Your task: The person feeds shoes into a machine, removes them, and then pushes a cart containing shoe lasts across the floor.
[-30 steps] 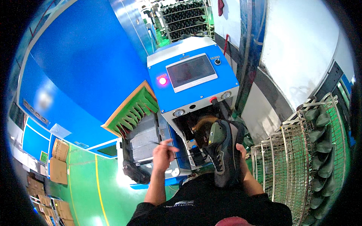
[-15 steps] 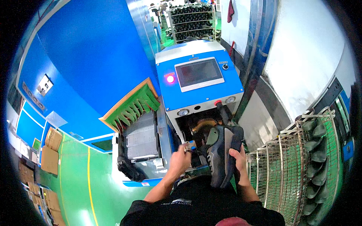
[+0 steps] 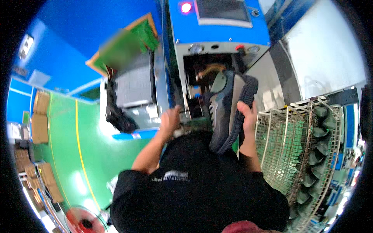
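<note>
My right hand (image 3: 248, 115) grips the shoe (image 3: 226, 112), sole to the right. My left hand (image 3: 170, 119) is blurred, apart from it; whether it holds anything I cannot tell. Beyond the shoe stands the machine (image 3: 217, 34), its red light (image 3: 186, 7) lit.

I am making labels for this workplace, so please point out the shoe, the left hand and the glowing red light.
Shoe (image 3: 227, 113): head view, middle of its side.
Left hand (image 3: 170, 121): head view, middle of the hand.
Glowing red light (image 3: 186, 7): head view, centre of its lit face.
</note>
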{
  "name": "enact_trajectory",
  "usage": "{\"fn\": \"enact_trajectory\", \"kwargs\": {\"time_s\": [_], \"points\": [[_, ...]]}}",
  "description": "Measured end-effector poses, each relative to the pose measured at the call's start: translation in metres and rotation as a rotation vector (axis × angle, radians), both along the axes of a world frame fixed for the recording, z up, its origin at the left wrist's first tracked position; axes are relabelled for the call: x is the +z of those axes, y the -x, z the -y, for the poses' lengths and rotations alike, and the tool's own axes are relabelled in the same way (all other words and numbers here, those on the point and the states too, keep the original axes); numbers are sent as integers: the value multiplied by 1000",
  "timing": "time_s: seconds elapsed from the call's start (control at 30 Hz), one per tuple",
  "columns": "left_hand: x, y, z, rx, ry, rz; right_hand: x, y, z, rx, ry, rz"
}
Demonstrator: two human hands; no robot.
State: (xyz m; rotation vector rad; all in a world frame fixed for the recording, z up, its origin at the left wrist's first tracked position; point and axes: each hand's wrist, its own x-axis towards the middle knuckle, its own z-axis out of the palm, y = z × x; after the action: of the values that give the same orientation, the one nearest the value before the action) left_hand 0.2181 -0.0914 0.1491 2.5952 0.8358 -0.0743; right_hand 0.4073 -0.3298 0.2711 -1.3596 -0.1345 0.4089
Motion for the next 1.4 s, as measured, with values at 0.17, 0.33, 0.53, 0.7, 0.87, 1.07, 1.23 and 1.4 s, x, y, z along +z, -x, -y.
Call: {"fn": "enact_trajectory", "kwargs": {"time_s": [0.17, 0.33, 0.53, 0.7, 0.87, 1.07, 1.23, 1.4], "points": [[39, 21, 1, -275, 459, 43, -39, -11, 11, 95, -149, -116], [71, 0, 15, -1, 541, 531, -25, -2, -2, 126, -108, -201], [83, -28, 32, 115, 1099, 525, -19, 4, -10, 158, -77, -136], [94, -17, 18, 60, 262, 456, -4, 15, -13, 107, 17, -65], [89, -13, 2, -178, 623, 749, -16, 11, -4, 77, 59, -116], [92, -28, 44, 177, 1009, 696, -3, 14, -10, 59, 70, -68], [98, -28, 63, 115, 512, 776, 0, 17, -8, 44, 97, 8], [88, -42, 75, 162, 384, 911, -11, 9, 2, 40, 76, -11]]}}
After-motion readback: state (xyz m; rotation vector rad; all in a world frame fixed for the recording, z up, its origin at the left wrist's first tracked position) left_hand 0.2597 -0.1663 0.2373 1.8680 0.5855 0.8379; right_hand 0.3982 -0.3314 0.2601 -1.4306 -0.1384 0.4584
